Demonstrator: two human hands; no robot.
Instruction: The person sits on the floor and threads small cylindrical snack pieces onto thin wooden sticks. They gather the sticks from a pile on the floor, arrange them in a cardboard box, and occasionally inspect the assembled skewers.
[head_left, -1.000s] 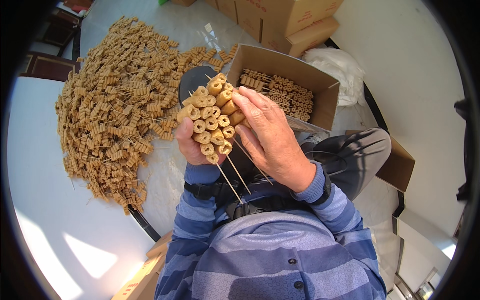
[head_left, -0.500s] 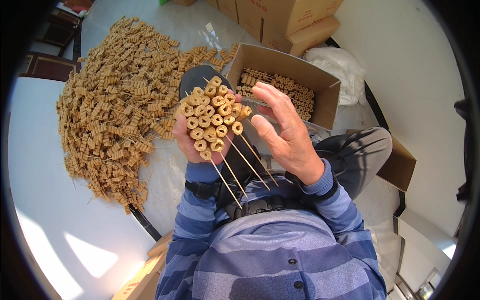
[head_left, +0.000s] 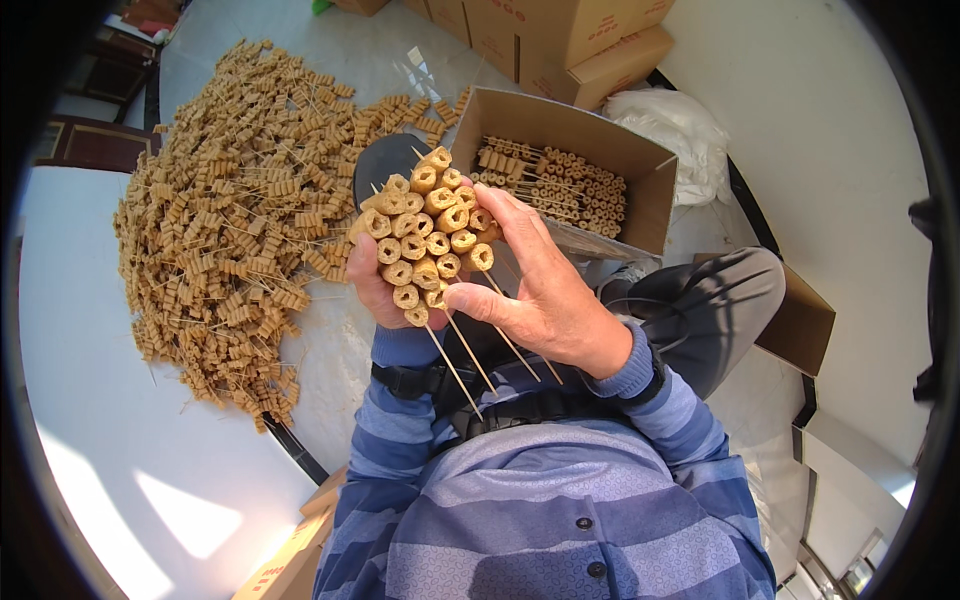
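Observation:
A bundle of skewers (head_left: 412, 247) threaded with golden-brown, hollow tube-shaped food rolls sits between my hands, above my lap. My left hand (head_left: 369, 282) is closed round its left side and underside, most of its fingers hidden. Against the bundle's right side rests my right hand (head_left: 562, 305), thumb across the lower right rolls and fingers along the upper right edge. Several bare stick ends point down toward my waist. Beyond my right hand, an open cardboard box (head_left: 655, 205) holds stacked skewers (head_left: 575, 185) of the same kind.
A large heap of loose skewers (head_left: 225, 230) covers the floor at left. Closed cartons (head_left: 540, 35) stand at the far side, beside a white plastic bag (head_left: 672, 145). My bent leg (head_left: 715, 310) lies right of the box, near another carton (head_left: 795, 320).
My right hand has moved left and down from beside the bundle onto its right side, the thumb now touching the rolls. My left hand keeps its hold.

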